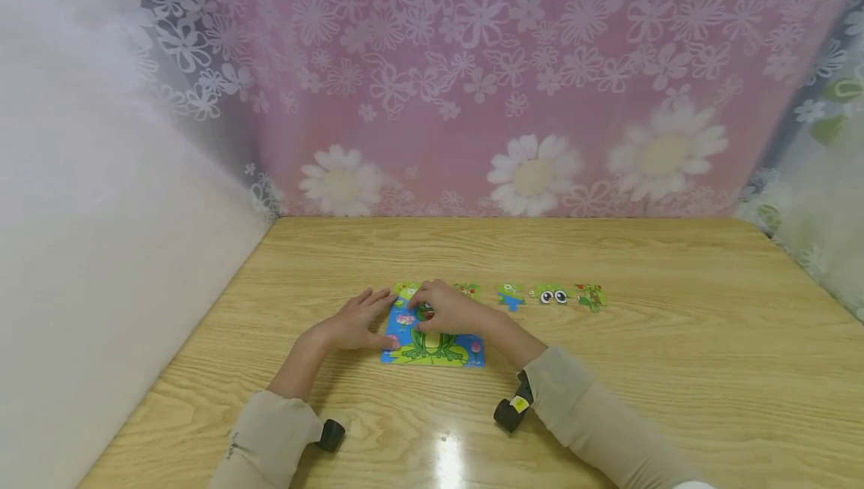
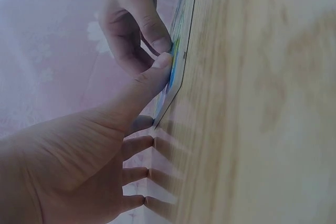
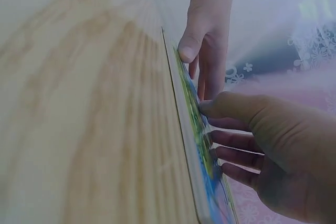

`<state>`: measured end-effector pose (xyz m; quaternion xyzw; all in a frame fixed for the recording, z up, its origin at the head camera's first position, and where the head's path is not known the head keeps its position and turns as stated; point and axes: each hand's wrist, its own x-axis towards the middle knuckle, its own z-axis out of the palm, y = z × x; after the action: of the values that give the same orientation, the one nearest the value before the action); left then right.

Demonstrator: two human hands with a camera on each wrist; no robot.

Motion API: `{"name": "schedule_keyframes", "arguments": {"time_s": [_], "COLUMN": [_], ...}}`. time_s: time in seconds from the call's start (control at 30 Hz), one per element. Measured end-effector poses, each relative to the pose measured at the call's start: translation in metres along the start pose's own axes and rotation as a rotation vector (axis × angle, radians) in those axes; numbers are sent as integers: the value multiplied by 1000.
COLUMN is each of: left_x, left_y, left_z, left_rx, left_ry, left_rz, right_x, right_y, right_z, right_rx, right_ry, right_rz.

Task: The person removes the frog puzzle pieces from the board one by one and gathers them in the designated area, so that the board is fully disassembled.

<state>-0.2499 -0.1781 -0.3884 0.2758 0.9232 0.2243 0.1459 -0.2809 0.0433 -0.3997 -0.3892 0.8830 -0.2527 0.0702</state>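
A frog jigsaw puzzle (image 1: 432, 355) lies flat on the wooden table, its picture showing a green frog on a leaf over blue water. At its left edge my left hand (image 1: 351, 324) is spread, with the thumb on the puzzle's face and the fingers along the border. My right hand (image 1: 454, 313) reaches over the upper middle, thumb and fingers bent around a puzzle piece (image 1: 428, 314) with the frog's mouth. In the right wrist view the right fingertips (image 3: 223, 167) touch the puzzle's surface. The right hand hides part of the picture.
Right of the puzzle lie three loose pieces in a row: a daisy piece (image 1: 511, 296), a frog-eyes piece (image 1: 553, 295) and a tree piece (image 1: 591, 296). A flowered pink cloth (image 1: 432, 99) hangs behind the table (image 1: 675, 369).
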Motion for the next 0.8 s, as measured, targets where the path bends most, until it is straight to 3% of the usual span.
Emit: {"name": "schedule_keyframes", "arguments": {"time_s": [0.3,0.8], "left_x": [3,3], "left_y": [-4,-4], "left_z": [3,3], "left_rx": [9,25], "left_ry": [1,-5], "left_rz": [-6,-22], "right_x": [-1,-3], "right_y": [-6,-9], "right_z": [1,-2], "right_rx": [-14,69], "right_ry": [24,-20], "right_rz": [8,36]}}
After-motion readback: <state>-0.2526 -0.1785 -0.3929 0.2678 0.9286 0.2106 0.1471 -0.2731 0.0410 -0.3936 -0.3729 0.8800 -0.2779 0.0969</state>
